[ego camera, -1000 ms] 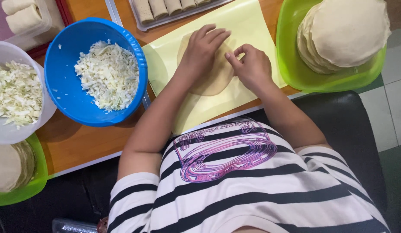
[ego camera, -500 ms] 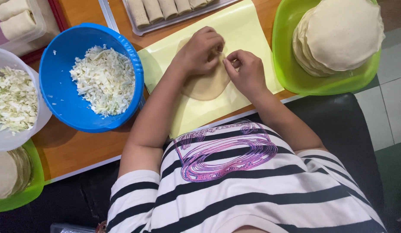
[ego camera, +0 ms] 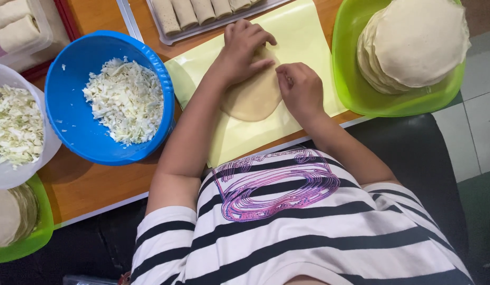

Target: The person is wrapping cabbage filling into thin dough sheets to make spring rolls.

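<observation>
A round pale dough wrapper (ego camera: 253,100) lies on a yellow mat (ego camera: 308,31) at the table's near edge. My left hand (ego camera: 245,50) rests on the wrapper's far side, fingers curled over its edge and pressing it inward. My right hand (ego camera: 300,89) grips the wrapper's right edge with bent fingers, close to the left hand's fingertips. Whatever lies inside the fold is hidden under my hands.
A blue bowl (ego camera: 65,68) of shredded cabbage (ego camera: 126,100) stands left of the mat, a white bowl (ego camera: 23,174) of cabbage beyond it. A green bowl (ego camera: 350,79) with stacked wrappers (ego camera: 414,42) is right. A tray of finished rolls (ego camera: 203,10) is behind; another green bowl (ego camera: 36,237) lower left.
My left hand's fingers, spread flat on the wrapper before, have curled over its far edge. My right hand has closed in toward the left. The wrapper's far part is now folded under the hands.
</observation>
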